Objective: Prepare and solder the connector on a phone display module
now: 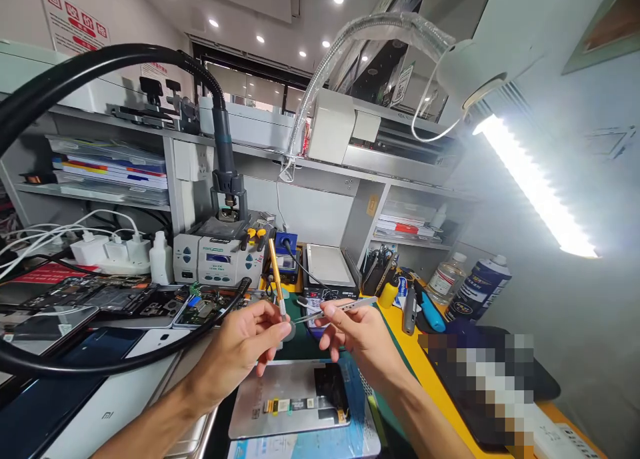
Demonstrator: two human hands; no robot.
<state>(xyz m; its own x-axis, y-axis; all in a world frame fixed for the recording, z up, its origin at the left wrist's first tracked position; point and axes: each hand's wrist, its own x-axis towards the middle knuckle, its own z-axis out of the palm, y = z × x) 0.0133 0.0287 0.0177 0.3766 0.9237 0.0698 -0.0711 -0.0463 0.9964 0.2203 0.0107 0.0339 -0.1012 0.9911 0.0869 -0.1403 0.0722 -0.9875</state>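
Note:
My left hand (255, 335) is closed in a pinch on a slim gold-handled tool (277, 269), which stands nearly upright with its pale lower end at my fingertips. What its tip is does not show clearly. In my right hand (360, 332) is a pair of silver tweezers (353, 305), pointing left. Their tips come close to my left thumb; whether they touch anything there I cannot tell. Below both hands a phone screen assembly (275, 379) lies with its back up, showing a flex cable (295, 405). It rests on a light blue box (357, 439).
A black hose (120, 369) loops across the left side, over several phones (100, 399). Behind stand a hot-air station (220, 259) and a heating plate (327, 265). Bottles, including a dark spray can (480, 289), stand right. A bright lamp (540, 185) hangs above.

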